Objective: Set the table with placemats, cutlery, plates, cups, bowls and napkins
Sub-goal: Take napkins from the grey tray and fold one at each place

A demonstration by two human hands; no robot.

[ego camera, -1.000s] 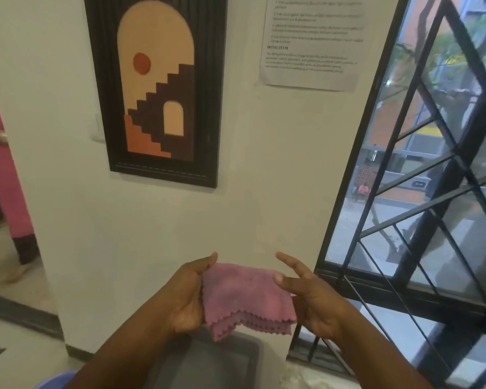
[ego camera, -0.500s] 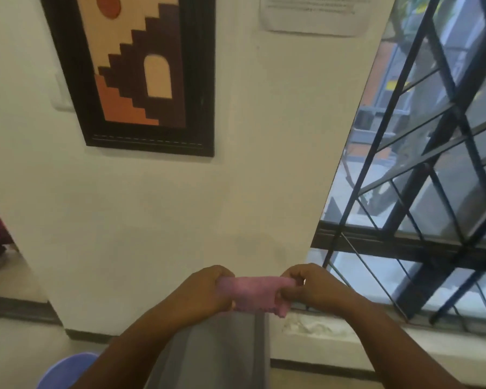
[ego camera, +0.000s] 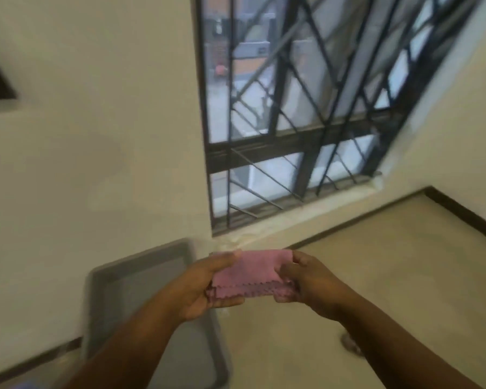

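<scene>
Two hands, left (ego camera: 201,286) and right (ego camera: 310,282), pinch folded pink napkin (ego camera: 254,276) above grey tray (ego camera: 118,279).

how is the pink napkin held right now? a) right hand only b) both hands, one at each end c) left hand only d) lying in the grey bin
b: the left hand grips one end of the napkin and the right hand pinches the other, in the air beside the grey bin.
</scene>
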